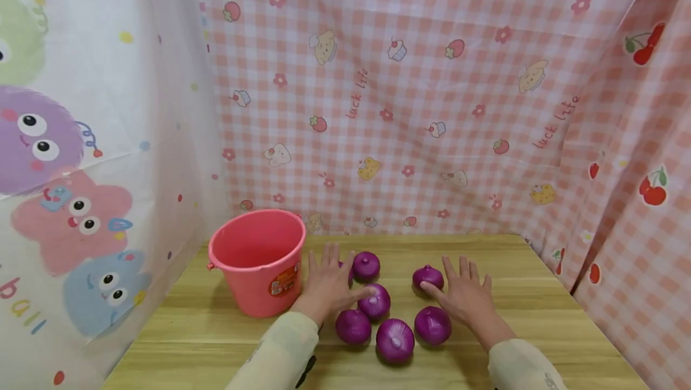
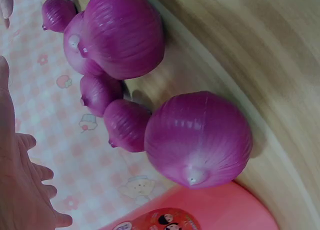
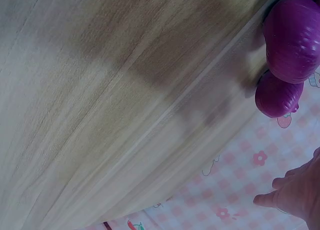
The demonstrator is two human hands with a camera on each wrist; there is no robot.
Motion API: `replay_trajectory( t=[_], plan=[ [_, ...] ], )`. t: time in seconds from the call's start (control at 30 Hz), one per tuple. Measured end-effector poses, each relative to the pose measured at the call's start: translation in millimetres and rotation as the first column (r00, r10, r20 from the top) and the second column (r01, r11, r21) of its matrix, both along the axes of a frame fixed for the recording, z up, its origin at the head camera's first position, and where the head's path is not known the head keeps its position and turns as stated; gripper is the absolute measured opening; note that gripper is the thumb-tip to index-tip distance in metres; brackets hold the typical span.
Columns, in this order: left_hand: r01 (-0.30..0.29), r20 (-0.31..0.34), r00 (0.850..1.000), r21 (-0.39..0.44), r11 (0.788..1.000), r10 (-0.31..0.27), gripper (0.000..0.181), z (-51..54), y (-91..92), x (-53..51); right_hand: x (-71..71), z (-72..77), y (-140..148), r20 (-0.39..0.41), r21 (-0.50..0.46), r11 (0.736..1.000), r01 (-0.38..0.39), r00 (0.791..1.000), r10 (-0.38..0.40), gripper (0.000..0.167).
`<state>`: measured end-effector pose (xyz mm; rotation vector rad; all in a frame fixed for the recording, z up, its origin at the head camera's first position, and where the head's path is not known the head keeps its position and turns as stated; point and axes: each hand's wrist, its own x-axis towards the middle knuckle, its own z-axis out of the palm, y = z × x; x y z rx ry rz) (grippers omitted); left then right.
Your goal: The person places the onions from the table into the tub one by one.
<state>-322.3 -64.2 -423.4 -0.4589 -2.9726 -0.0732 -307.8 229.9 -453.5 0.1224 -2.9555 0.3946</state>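
Note:
Several red onions sit loosely grouped on the wooden table (image 1: 545, 318). My left hand (image 1: 328, 285) is spread with its fingers extended, between the pink bucket (image 1: 254, 294) and the onions. Its thumb overlaps one onion (image 1: 376, 305) in the head view; whether they touch I cannot tell. Another onion is partly hidden behind that hand. On the right, my right hand (image 1: 468, 295) also has its fingers spread and holds nothing. Its thumb tip lies in front of the far right onion (image 1: 429, 278), with a second onion (image 1: 433, 326) nearer me. The left wrist view shows a large onion (image 2: 199, 137) close up.
The bucket stands upright at the left, its open top facing up and a label (image 1: 284, 280) on its side. A checked pink cloth (image 1: 410, 108) hangs behind the table, and a white cartoon-printed cloth (image 1: 162, 108) hangs on the left.

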Motion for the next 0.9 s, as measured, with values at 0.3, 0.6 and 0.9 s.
replay_trajectory(
  t=[0.3,0.6,0.9],
  plan=[
    [0.014,-0.016,1.000,-0.049,0.999,-0.015,0.098,9.9,0.9,-1.4,3.4,-2.9,1,-0.043,-0.009,1.000,-0.009,0.999,0.009,0.099],
    [0.014,-0.081,0.996,-0.118,0.993,-0.023,0.091,21.4,-6.0,-5.2,-1.5,-4.5,-5,-0.033,-0.061,0.998,-0.023,0.999,0.021,0.099],
    [0.037,-0.132,0.990,-0.137,0.990,-0.055,0.088,37.3,-15.3,-7.5,-3.5,-8.2,-11,-0.036,-0.060,0.998,-0.029,0.999,0.027,0.093]
  ],
)
